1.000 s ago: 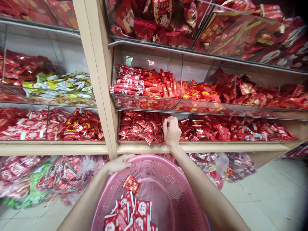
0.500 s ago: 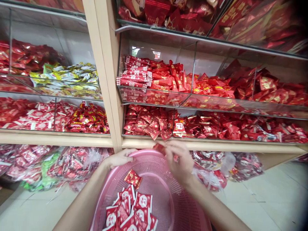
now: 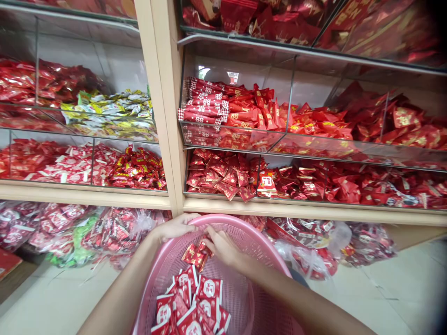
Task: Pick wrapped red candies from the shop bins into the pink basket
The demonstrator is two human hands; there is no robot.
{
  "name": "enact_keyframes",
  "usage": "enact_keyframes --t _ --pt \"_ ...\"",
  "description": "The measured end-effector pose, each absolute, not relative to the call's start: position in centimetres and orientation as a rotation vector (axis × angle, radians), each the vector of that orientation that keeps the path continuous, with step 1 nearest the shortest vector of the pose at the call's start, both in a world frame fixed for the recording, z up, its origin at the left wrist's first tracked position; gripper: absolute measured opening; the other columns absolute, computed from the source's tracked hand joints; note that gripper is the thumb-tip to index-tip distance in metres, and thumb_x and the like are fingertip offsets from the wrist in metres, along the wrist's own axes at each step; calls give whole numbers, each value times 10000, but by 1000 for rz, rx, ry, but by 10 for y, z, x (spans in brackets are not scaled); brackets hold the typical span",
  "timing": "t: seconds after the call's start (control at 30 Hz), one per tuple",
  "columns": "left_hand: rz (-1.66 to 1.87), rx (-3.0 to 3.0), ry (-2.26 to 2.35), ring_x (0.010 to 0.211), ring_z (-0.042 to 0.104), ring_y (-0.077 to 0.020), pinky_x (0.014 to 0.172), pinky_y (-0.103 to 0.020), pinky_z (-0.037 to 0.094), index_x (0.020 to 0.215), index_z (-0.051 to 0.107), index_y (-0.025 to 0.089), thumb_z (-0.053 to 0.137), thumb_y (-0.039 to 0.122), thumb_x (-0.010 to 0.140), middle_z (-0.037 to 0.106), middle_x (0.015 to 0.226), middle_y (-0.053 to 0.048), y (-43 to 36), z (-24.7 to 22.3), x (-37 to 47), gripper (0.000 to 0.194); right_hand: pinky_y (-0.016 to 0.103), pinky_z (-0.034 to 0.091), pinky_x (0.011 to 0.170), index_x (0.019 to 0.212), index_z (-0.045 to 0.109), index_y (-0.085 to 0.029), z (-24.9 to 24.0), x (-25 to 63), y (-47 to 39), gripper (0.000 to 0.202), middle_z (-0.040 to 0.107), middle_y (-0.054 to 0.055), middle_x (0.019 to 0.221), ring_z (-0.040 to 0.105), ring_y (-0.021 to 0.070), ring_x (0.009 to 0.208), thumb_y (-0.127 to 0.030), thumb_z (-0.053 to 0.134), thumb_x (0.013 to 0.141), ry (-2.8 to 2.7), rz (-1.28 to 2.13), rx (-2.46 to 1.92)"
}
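My left hand [image 3: 177, 227] is closed over the far left rim of a pink plastic mesh basket [image 3: 256, 235]. Inside the basket, my right hand [image 3: 222, 246] pinches a small red-and-gold candy packet [image 3: 203, 246], its fingers partly covering it. Right beside that lies another red-and-gold packet [image 3: 189, 254]. Nearer to me, several red packets with white edges and white round prints [image 3: 209, 288] are heaped on the left side of the basket floor.
A wooden shelf edge [image 3: 296, 210] runs just beyond the basket. Clear-fronted bins above hold red packets [image 3: 228, 174] and yellow-and-white packets [image 3: 115, 111]. Under the shelf, plastic bags of red packets [image 3: 117, 230] lie on the tiled floor [image 3: 384, 288].
My right hand has moved left and down from the shelf edge into the basket, carrying the red-and-gold packet. My left hand stays on the rim. The view has shifted slightly left.
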State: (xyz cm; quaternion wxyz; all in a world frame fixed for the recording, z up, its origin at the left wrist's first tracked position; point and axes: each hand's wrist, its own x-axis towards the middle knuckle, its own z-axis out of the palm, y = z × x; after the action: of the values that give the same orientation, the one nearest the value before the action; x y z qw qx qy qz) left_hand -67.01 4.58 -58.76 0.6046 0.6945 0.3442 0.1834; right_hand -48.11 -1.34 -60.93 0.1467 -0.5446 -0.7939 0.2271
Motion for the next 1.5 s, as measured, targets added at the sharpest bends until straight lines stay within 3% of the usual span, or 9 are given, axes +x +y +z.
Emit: enact_keyframes --t 0.3,0.5,0.7,0.83,1.0,1.17,1.27,1.33,1.5 --pt "427 1573 814 902 568 -184 804 -260 427 1124 576 160 599 246 742 659 990 -21 41 -583 -671 392 282 390 588 1009 408 -205 -615 -484 -30 321 636 73 858 630 248 795 -294 610 776 -2307 591 -1844" --pt "444 1617 821 1021 537 -192 903 -270 385 1127 573 166 600 225 740 628 1106 -26 40 -580 -672 393 265 404 552 1051 383 -195 -627 -502 -34 299 635 63 811 631 226 731 -340 528 835 -2227 731 -1710" --pt "435 1622 811 1040 533 -187 922 -280 381 1161 551 169 589 206 748 610 1149 -28 39 -580 -674 416 328 448 672 1067 457 -189 -611 -495 -31 267 584 125 1058 616 242 854 -337 481 847 -2303 584 -1699" --pt "418 1614 865 1054 531 -189 908 -266 391 1142 568 181 589 216 745 618 1149 -20 41 -582 -674 399 326 446 666 896 581 -152 -604 -477 -38 195 628 112 885 607 232 825 -235 414 840 -2429 728 -1765" --pt "431 1588 864 1055 543 -201 908 -279 401 1151 560 169 608 248 728 619 1155 -36 42 -585 -672 432 282 434 569 628 601 -149 -609 -476 -52 132 617 50 658 596 195 649 -199 526 724 -2587 918 -1659" --pt "433 1588 860 1032 554 -195 889 -275 413 1129 567 162 600 241 728 636 1113 -27 42 -586 -673 411 340 442 680 837 623 -138 -608 -492 -54 261 649 112 833 603 234 783 -252 389 851 -2574 724 -1578" --pt "454 1587 877 1021 554 -184 884 -260 408 1122 569 163 606 236 723 631 1122 -23 41 -586 -674 407 309 433 647 900 598 -157 -606 -502 -57 290 645 88 829 596 213 762 -359 391 869 -2466 819 -1565" --pt "454 1577 853 993 563 -178 870 -256 413 1127 565 159 601 231 727 625 1132 -29 40 -586 -674 409 282 422 638 946 581 -175 -609 -507 -61 244 642 67 853 589 198 790 -342 428 855 -2429 897 -1494" --pt "442 1590 889 986 554 -184 845 -250 416 1112 577 167 598 211 720 642 1082 -19 39 -583 -675 395 255 408 676 751 599 -165 -620 -507 -73 166 626 60 876 573 172 808 -285 498 803 -2536 986 -1338"
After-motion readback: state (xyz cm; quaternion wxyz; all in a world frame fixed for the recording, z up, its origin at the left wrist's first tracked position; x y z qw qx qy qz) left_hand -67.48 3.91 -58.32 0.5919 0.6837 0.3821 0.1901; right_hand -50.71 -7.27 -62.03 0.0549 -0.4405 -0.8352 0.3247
